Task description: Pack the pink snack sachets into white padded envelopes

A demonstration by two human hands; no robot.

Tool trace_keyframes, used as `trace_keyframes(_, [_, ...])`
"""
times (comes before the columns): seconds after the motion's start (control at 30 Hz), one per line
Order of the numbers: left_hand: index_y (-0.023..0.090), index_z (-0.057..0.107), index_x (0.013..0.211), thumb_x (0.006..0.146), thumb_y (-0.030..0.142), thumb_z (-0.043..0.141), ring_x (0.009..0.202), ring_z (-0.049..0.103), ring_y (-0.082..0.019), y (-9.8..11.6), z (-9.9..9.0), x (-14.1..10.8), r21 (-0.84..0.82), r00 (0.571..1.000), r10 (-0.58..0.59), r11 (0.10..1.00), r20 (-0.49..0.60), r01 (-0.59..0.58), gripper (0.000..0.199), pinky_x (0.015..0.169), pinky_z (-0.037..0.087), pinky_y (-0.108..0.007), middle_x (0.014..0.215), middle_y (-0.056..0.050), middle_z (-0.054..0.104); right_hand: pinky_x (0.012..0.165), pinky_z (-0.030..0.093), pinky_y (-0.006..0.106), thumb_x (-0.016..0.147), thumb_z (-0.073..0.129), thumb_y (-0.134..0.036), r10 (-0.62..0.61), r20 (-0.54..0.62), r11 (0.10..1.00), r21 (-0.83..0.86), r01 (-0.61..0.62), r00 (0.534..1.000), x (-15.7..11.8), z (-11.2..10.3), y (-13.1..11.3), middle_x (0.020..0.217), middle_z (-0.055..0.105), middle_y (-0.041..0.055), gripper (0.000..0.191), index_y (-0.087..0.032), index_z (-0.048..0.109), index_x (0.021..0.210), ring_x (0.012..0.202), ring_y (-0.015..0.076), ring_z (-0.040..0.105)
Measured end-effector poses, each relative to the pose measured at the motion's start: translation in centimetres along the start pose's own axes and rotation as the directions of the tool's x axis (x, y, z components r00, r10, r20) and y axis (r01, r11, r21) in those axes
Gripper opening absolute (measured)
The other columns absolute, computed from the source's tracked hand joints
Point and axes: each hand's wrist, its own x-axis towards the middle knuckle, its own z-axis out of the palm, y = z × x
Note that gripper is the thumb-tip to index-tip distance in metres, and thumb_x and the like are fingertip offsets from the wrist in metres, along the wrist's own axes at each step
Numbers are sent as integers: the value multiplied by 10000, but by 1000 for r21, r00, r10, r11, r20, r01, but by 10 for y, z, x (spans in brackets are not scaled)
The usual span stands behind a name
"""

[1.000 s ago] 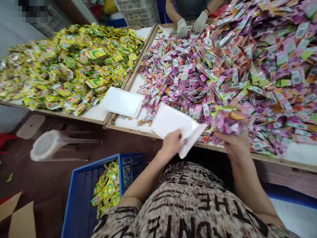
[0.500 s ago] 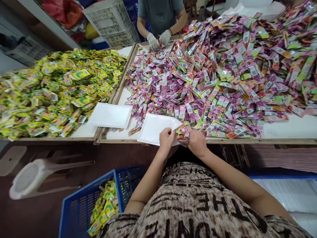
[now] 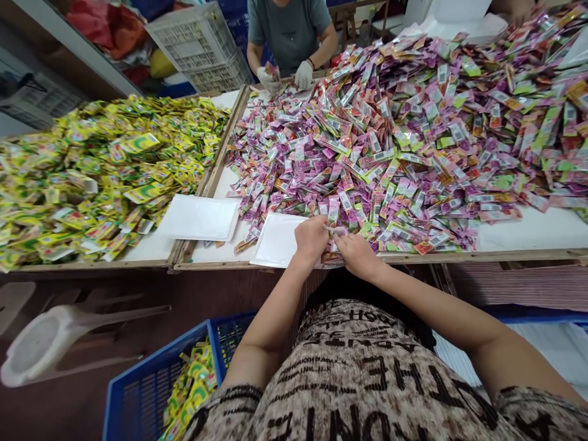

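Note:
At the table's front edge, my left hand (image 3: 312, 237) is closed on the right end of a flat white bag (image 3: 274, 240). Close beside it, my right hand (image 3: 357, 252) pinches the same end, where a narrow whitish strip shows between the two fists. Small printed packets (image 3: 332, 256) peek out beneath my fingers; whether they lie inside the bag's mouth I cannot tell. Behind my hands rises a large heap of pink and purple packets (image 3: 362, 150). To the left rests a second white bag (image 3: 202, 217), lying flat across the wooden divider.
Yellow packets (image 3: 119, 177) are heaped left of the wooden divider (image 3: 225, 144). Across the table a co-worker's gloved hand (image 3: 304, 75) is at the heap's edge. Below stand a blue crate (image 3: 138, 380) holding yellow packets and a white stool (image 3: 39, 343). Pale crates (image 3: 195, 43) are stacked behind.
My hands have drawn closer together at the bag's end, covering most of the packets seen between them before. The co-worker's hands have moved apart, one lifting packets. The view has shifted slightly.

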Motion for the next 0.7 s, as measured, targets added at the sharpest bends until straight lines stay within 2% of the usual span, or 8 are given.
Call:
trace_keyframes(0.1, [243, 704, 867, 797, 76, 534, 902, 622, -232, -7, -12, -16, 116, 984, 175, 978, -3, -174, 249, 739, 418, -325, 926, -62, 678, 788, 416, 390, 811, 514, -69, 33, 57, 999, 25, -34, 998, 9, -8, 4, 1154, 622, 160, 574, -100, 471, 1383, 992, 289, 564])
trace_keyframes(0.17, [229, 697, 844, 810, 72, 533, 958, 603, -238, -14, -16, -21, 138, 970, 242, 961, -3, -240, 229, 787, 433, -332, 933, -71, 656, 781, 406, 381, 829, 508, -72, 12, 66, 1000, 26, -14, 998, 14, -11, 6, 1147, 628, 145, 535, -124, 491, 1361, 990, 283, 569])
trace_keyframes(0.27, [202, 688, 905, 800, 44, 530, 989, 591, -235, -18, -15, -12, 142, 974, 225, 965, -16, -220, 248, 826, 451, -328, 982, -83, 647, 809, 393, 384, 877, 479, -96, -87, 64, 996, 12, 86, 994, 19, -10, 8, 1118, 630, 140, 462, -147, 511, 1336, 1005, 285, 564])
trace_keyframes(0.33, [189, 684, 906, 808, 33, 517, 952, 592, -232, -12, -11, -2, 175, 972, 228, 956, 52, -233, 249, 815, 456, -327, 971, -92, 642, 828, 395, 386, 857, 539, -132, -105, 84, 994, 14, 105, 991, 22, -10, 11, 1116, 624, 148, 457, -136, 518, 1313, 1015, 291, 560])
trace_keyframes(0.4, [188, 684, 883, 851, 50, 496, 952, 581, -244, -2, -8, 5, 223, 940, 308, 915, 149, -336, 235, 812, 451, -339, 950, -104, 635, 822, 411, 382, 822, 606, -179, -64, 114, 998, 31, 60, 991, 25, -9, 13, 1130, 618, 153, 471, -128, 524, 1282, 1008, 296, 565])
trace_keyframes(0.5, [186, 692, 934, 921, 122, 476, 1037, 549, -281, 7, -13, -2, 286, 858, 443, 813, 260, -507, 225, 824, 440, -372, 1005, -136, 628, 819, 438, 377, 835, 628, -280, -3, 151, 997, 74, -8, 989, 30, -10, 14, 1151, 615, 151, 419, -133, 544, 1218, 1006, 297, 578])
trace_keyframes(0.57, [176, 703, 914, 931, 169, 497, 1060, 542, -310, 6, -23, -16, 358, 835, 424, 764, 350, -537, 208, 803, 436, -394, 1031, -161, 623, 837, 448, 378, 841, 633, -307, 1, 170, 996, 83, -15, 986, 33, -11, 13, 1159, 617, 153, 413, -133, 543, 1205, 1016, 297, 586])
trace_keyframes(0.7, [127, 715, 940, 929, 134, 464, 951, 623, -315, 0, -54, -35, 500, 815, 226, 693, 534, -520, 251, 752, 432, -398, 1026, -194, 646, 851, 456, 390, 816, 668, -290, -6, 196, 998, 57, -6, 981, 40, -12, 10, 1163, 621, 168, 475, -129, 525, 1239, 1019, 310, 602])
